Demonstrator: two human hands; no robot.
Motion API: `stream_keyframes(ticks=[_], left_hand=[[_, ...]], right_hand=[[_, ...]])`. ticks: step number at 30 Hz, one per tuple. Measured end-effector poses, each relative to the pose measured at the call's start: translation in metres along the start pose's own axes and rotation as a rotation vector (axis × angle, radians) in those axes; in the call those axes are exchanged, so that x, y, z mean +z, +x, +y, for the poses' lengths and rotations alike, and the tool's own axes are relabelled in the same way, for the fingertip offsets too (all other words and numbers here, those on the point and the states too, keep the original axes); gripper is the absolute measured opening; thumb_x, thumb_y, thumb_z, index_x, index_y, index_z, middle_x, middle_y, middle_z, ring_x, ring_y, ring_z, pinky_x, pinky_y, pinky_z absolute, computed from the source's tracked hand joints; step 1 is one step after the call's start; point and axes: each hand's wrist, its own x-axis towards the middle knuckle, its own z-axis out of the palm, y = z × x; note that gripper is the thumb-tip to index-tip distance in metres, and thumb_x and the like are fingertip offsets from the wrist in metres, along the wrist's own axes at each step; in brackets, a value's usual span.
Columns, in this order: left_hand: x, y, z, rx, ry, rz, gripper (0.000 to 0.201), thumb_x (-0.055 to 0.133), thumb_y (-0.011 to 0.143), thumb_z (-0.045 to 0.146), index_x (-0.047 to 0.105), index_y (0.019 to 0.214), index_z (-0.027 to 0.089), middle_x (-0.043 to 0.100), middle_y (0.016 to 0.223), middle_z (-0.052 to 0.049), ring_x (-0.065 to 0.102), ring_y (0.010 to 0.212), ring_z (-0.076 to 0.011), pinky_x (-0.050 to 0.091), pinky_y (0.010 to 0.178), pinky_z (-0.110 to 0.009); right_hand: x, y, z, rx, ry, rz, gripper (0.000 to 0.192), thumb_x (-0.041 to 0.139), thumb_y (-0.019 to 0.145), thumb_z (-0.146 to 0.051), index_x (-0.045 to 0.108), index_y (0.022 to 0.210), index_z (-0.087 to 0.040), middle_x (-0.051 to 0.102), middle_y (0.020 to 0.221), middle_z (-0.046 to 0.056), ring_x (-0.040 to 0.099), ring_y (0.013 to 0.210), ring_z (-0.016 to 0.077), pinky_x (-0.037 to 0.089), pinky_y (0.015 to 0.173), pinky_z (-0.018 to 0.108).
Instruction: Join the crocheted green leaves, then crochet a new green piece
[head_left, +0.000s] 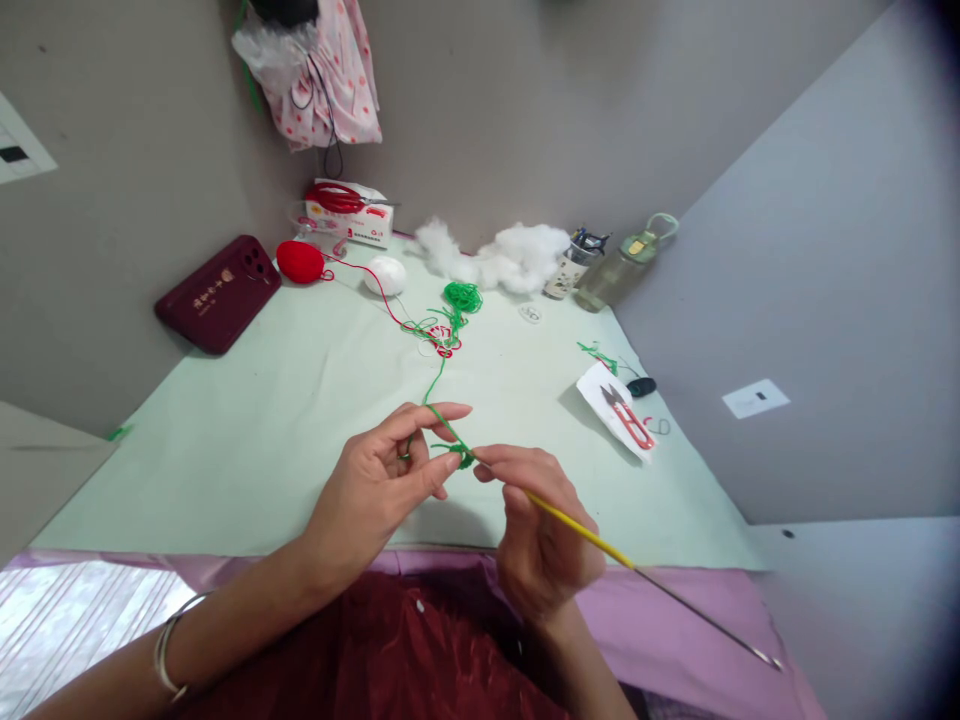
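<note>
Near table's front edge (225, 545), hands pinching green yarn (442, 415), open cloth beyond

Both forearms are bare, with no sleeves in view. The left wrist carries a thin silver bangle (171, 655) (two slim rings, it seems). The left hand (382, 480) and right hand (544, 530) wear no rings or gloves.
</note>
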Motion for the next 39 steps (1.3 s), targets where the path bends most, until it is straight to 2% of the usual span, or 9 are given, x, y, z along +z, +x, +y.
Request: stream_keyframes(ticks=[10,14,21,27,30,32,35,37,39], left_hand=[[0.000,0.001,0.001,-0.023,-0.020,-0.017,0.036,0.074,0.087,0.029,0.073,0.122,0.024,0.062,0.085,0.003,0.055,0.061,-0.0085,0.054,0.068,-0.025],[0.001,0.001,0.002,-0.023,-0.009,0.011,0.035,0.075,0.085,0.028,0.073,0.119,0.022,0.061,0.081,0.003,0.053,0.060,-0.0085,0.054,0.067,-0.025],[0.004,-0.001,0.000,-0.011,0.011,0.070,0.034,0.077,0.083,0.029,0.074,0.117,0.024,0.059,0.079,0.004,0.052,0.062,-0.0085,0.045,0.059,-0.022],[0.003,-0.003,-0.002,0.026,0.066,0.131,0.033,0.077,0.082,0.026,0.076,0.114,0.025,0.056,0.076,0.004,0.052,0.062,-0.0084,0.043,0.061,-0.022],[0.005,-0.004,-0.002,0.012,0.044,0.134,0.035,0.078,0.079,0.024,0.076,0.114,0.024,0.056,0.077,0.004,0.048,0.060,-0.0078,0.041,0.058,-0.021],[0.006,-0.004,-0.003,-0.025,-0.043,0.099,0.041,0.078,0.079,0.022,0.075,0.120,0.025,0.057,0.079,0.004,0.048,0.062,-0.0074,0.043,0.059,-0.020],[0.004,-0.003,-0.004,-0.162,-0.303,-0.071,0.048,0.078,0.082,0.025,0.070,0.130,0.025,0.057,0.077,0.005,0.050,0.063,-0.0071,0.046,0.063,-0.019],[0.002,0.000,-0.003,-0.276,-0.472,-0.183,0.050,0.079,0.083,0.030,0.069,0.132,0.021,0.055,0.074,0.005,0.046,0.060,-0.0060,0.045,0.060,-0.018],[-0.001,0.003,-0.002,-0.328,-0.537,-0.200,0.049,0.082,0.082,0.031,0.071,0.128,0.019,0.055,0.073,0.005,0.044,0.057,-0.0046,0.042,0.056,-0.017]], right_hand=[[-0.001,0.000,-0.001,0.060,0.029,-0.011,0.028,0.050,0.098,-0.006,0.068,0.111,-0.024,0.077,0.094,0.006,0.074,0.085,0.0208,0.061,0.070,0.038],[-0.003,0.001,-0.002,-0.006,-0.034,-0.050,0.026,0.052,0.098,-0.007,0.067,0.111,-0.024,0.077,0.091,0.006,0.076,0.087,0.0213,0.063,0.069,0.037],[0.002,-0.012,-0.002,-0.156,-0.270,-0.092,0.036,0.060,0.094,-0.008,0.065,0.127,-0.023,0.079,0.110,0.013,0.075,0.094,0.0223,0.064,0.075,0.035],[0.003,-0.006,0.001,-0.052,-0.121,-0.095,0.030,0.055,0.097,-0.009,0.068,0.119,-0.025,0.079,0.098,0.008,0.076,0.089,0.0203,0.064,0.072,0.032],[0.004,-0.008,0.003,-0.119,-0.223,-0.116,0.035,0.059,0.096,-0.010,0.067,0.126,-0.025,0.078,0.105,0.010,0.076,0.093,0.0213,0.064,0.074,0.033],[0.004,-0.012,0.003,-0.185,-0.330,-0.123,0.043,0.061,0.095,-0.008,0.065,0.133,-0.025,0.076,0.112,0.012,0.075,0.099,0.0227,0.065,0.076,0.033],[0.005,-0.015,0.001,-0.212,-0.410,-0.139,0.052,0.064,0.092,-0.003,0.064,0.138,-0.026,0.073,0.113,0.010,0.073,0.102,0.0228,0.064,0.080,0.034],[0.005,-0.014,0.000,-0.198,-0.385,-0.136,0.053,0.064,0.091,-0.001,0.065,0.136,-0.028,0.072,0.115,0.009,0.073,0.102,0.0220,0.064,0.080,0.034],[0.005,-0.010,0.000,-0.131,-0.264,-0.071,0.047,0.062,0.092,-0.002,0.069,0.129,-0.029,0.073,0.112,0.007,0.072,0.098,0.0203,0.063,0.077,0.033]])
